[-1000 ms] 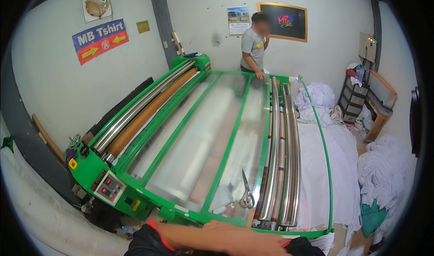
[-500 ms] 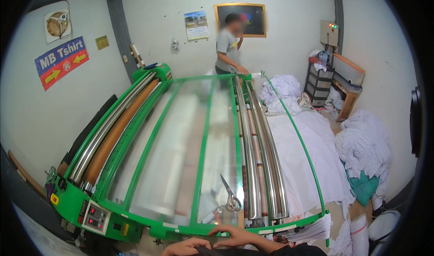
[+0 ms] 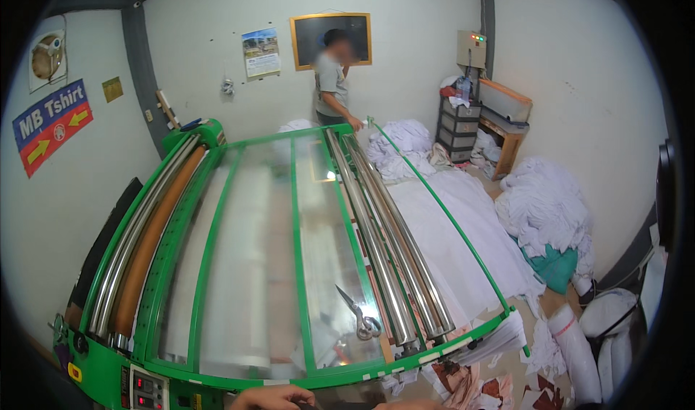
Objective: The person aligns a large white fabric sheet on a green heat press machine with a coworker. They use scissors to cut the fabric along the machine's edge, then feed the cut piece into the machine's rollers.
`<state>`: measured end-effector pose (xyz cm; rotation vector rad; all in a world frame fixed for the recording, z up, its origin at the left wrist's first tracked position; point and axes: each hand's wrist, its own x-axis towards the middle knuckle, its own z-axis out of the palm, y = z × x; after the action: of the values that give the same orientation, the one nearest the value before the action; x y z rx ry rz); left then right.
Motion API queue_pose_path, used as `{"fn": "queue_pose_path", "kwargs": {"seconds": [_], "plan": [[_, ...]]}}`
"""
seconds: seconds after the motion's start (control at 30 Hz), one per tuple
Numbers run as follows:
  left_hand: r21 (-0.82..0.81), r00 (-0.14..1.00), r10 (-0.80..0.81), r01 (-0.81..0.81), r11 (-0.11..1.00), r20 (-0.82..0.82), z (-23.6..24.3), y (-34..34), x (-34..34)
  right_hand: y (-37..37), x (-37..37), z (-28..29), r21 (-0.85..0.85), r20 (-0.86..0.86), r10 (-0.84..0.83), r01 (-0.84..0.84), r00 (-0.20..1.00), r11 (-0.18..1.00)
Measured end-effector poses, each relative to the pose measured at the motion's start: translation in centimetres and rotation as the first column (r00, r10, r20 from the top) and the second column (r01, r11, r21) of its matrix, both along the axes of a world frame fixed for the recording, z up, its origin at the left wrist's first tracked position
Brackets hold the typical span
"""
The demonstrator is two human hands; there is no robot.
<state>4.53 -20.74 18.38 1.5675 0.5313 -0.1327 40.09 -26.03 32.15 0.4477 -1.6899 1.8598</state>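
Observation:
At the lower edge my left hand (image 3: 271, 398) lies just below the near green rail, with its fingers together and bent. What it holds, if anything, is hidden. Of my right hand (image 3: 407, 405), only a sliver of skin shows at the bottom edge; its fingers are out of sight. Both hands are nearest to a large green-framed roller machine (image 3: 298, 265). Metal scissors (image 3: 368, 328) with dark blades rest on its clear top panel, blades pointing away and slightly left. Shiny steel rollers (image 3: 376, 243) run lengthwise along the right side.
Across the machine, a person (image 3: 333, 84) stands with a hand at its far end. White cloth (image 3: 463, 222) spreads right of the rollers, near a heaped pile (image 3: 543, 203). Paper scraps (image 3: 463, 385) litter the floor near right. A control panel (image 3: 148, 392) sits near left.
The view has shifted, so the machine sits lower and further left. My hands have dropped toward the lower edge, the right almost out of view. The other person's raised arm looks lower.

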Motion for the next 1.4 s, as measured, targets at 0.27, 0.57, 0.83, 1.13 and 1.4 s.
{"fn": "queue_pose_path", "kwargs": {"seconds": [0.27, 0.57, 0.83, 1.13, 1.4], "plan": [[0.121, 0.984, -0.144, 0.157, 0.98, -0.109, 2.1, 1.1, 2.1, -3.3, -2.6, 1.4, 0.035, -0.015, -0.235, 0.235, 0.972, 0.971], [-0.823, 0.816, 0.535, -0.141, 0.551, 0.219, -3.9, -0.4, -0.8, -7.5, 0.1, -0.9, -0.217, 0.028, -0.2, 0.201, 0.979, 0.955], [-0.901, 0.271, 0.873, -0.279, -0.332, -0.406, -15.9, -5.2, 18.1, -12.5, 7.3, -6.1, -0.586, -0.014, -0.379, 0.299, 0.925, 0.753], [-0.948, 0.452, 0.886, 0.222, -0.227, -0.106, -14.3, -0.8, 38.5, -11.7, 22.2, -0.7, -0.059, -0.01, -0.852, 0.85, -0.524, -0.523], [-0.441, 0.66, 0.741, 0.631, -0.639, -0.129, -16.0, -2.8, 50.0, -7.1, 18.4, -17.8, 0.907, -0.047, -0.895, 0.357, -0.444, -0.224]]}}
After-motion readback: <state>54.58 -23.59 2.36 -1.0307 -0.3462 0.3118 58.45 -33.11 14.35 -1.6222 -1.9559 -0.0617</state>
